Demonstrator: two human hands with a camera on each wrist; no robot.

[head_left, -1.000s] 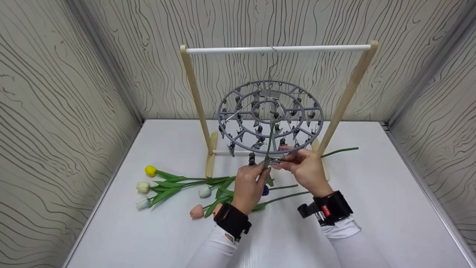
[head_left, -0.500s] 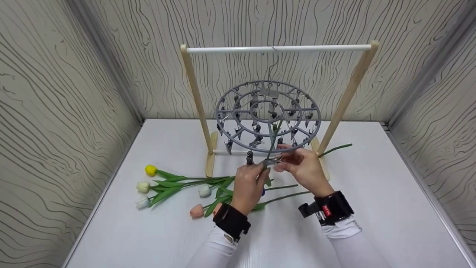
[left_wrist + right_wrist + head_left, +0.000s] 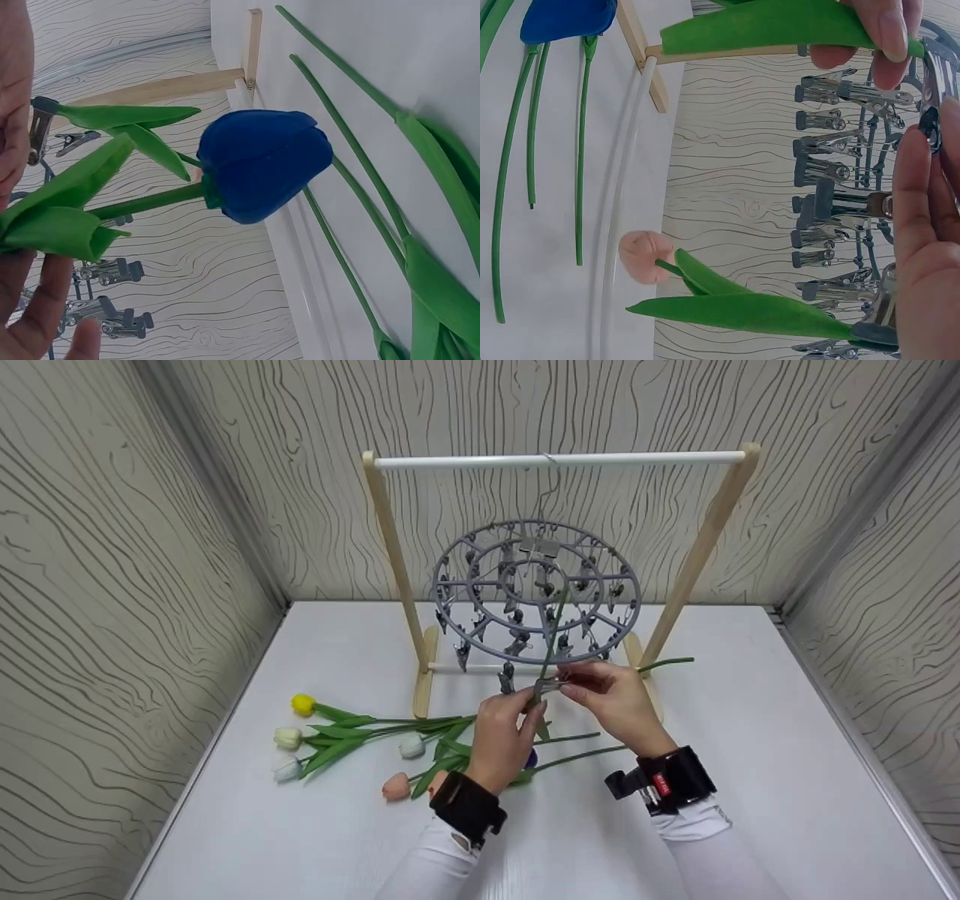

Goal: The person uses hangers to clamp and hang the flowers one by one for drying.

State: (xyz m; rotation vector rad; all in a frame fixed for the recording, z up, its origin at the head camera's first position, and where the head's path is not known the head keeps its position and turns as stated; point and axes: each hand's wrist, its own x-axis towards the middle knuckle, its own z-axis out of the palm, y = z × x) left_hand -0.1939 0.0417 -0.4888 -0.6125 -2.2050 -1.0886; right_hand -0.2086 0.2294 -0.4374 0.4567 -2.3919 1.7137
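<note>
Two hands work beneath a round clip hanger (image 3: 436, 585). The left hand (image 3: 502, 742) pinches the blue tulip (image 3: 266, 166) at its stem and leaves; the bloom hangs head down below the fingers, the bare stem rising above them. The right hand (image 3: 624, 709), just beside it, pinches one metal clip (image 3: 933, 82) between thumb and fingers. Clip and stem meet between the hands; whether the clip bites the stem cannot be told.

Change from the preceding head views: the hanger has shifted slightly toward the left-hand side, and the upper end of the blue tulip's stem leans farther toward the right. The hands have barely moved, which suggests that flower and clip are being adjusted against each other, neither yet released.

Counts: one blue tulip, held; one hanging pink tulip (image 3: 645, 256), its leaves clipped near the right hand. On the table (image 3: 300, 840), left of the left hand, five blooms show plainly: one yellow tulip (image 3: 303, 704), one cream tulip (image 3: 288, 738), two white tulips (image 3: 412, 745) and one salmon tulip (image 3: 396, 787). The hanger's remaining clips overlap too much to count. One rack (image 3: 709, 540), with two wooden posts, stands beyond both hands.
</note>
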